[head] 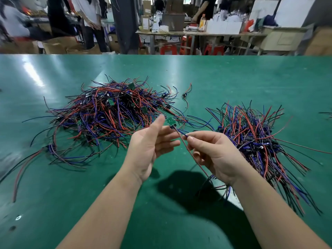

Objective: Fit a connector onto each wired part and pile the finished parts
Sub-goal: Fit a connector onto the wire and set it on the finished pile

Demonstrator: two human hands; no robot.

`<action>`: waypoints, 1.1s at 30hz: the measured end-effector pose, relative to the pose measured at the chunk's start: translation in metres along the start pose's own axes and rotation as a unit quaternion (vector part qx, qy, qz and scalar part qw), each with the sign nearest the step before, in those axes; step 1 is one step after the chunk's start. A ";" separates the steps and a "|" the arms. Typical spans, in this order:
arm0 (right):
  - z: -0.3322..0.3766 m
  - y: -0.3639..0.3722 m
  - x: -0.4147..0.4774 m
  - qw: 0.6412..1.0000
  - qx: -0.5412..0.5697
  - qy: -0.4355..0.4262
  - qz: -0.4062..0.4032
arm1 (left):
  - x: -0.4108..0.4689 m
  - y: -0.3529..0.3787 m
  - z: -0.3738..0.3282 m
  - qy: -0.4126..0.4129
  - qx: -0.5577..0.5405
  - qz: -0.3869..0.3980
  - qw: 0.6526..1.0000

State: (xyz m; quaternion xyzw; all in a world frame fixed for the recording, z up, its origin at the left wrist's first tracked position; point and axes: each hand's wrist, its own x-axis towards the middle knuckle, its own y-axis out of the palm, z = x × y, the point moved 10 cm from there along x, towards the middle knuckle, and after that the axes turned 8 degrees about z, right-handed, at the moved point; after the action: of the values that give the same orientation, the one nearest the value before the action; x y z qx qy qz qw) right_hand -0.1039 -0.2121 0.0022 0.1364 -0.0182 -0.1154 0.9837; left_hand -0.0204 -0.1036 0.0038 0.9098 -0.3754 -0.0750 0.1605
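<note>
The right hand pinches a light, floppy wire; the left hand is spread. It is probably best held by its stiff board.

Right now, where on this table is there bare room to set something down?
Bare table this side of the left pile, and the far strip behind both piles. The right pile crowds your right; stray wires cross the gap.

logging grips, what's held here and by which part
The right hand pinches a wired part by its blue wire, just below the green board. The left hand is open, gripping nothing.
</note>
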 end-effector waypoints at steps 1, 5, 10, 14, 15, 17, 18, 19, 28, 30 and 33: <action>0.003 -0.005 0.000 0.999 -0.041 -0.018 -0.024 | -0.001 -0.002 -0.001 0.008 0.019 -0.017 1.000; 0.027 -0.010 -0.008 0.936 -0.318 -0.112 -0.104 | -0.002 -0.013 0.004 0.010 0.060 -0.067 0.996; 0.003 0.013 -0.007 0.961 -0.277 -0.007 0.010 | 0.003 -0.023 0.012 -0.014 0.070 -0.094 0.993; -0.012 0.013 -0.015 0.983 0.022 0.149 0.102 | 0.004 -0.026 0.009 -0.016 -0.032 -0.108 0.994; -0.007 0.010 -0.017 0.973 0.117 0.162 0.117 | 0.004 -0.025 0.009 -0.018 -0.060 -0.104 0.993; 0.003 0.003 -0.018 0.929 0.309 0.167 0.117 | 0.005 -0.021 0.011 -0.027 -0.115 -0.088 0.989; 0.006 -0.002 -0.018 0.917 0.352 0.162 0.100 | 0.005 -0.018 0.012 -0.036 -0.144 -0.077 0.986; 0.006 -0.010 -0.016 0.924 0.341 0.154 0.076 | 0.006 -0.014 0.014 -0.049 -0.169 -0.060 0.983; -0.009 0.008 -0.004 0.994 0.049 0.083 0.051 | -0.014 0.055 0.024 -0.114 -0.135 0.215 0.960; 0.000 0.003 -0.002 0.997 0.069 0.033 0.023 | -0.016 0.060 0.029 -0.118 -0.112 0.233 0.959; 0.007 -0.008 -0.001 0.998 0.062 0.002 -0.017 | -0.019 0.062 0.037 -0.130 -0.071 0.248 0.957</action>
State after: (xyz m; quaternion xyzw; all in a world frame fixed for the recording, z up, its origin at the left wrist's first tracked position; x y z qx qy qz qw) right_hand -0.1069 -0.2208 0.0070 0.1980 -0.0210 -0.1309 0.9712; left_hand -0.0841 -0.1402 -0.0091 0.7567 -0.6005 -0.1773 0.1881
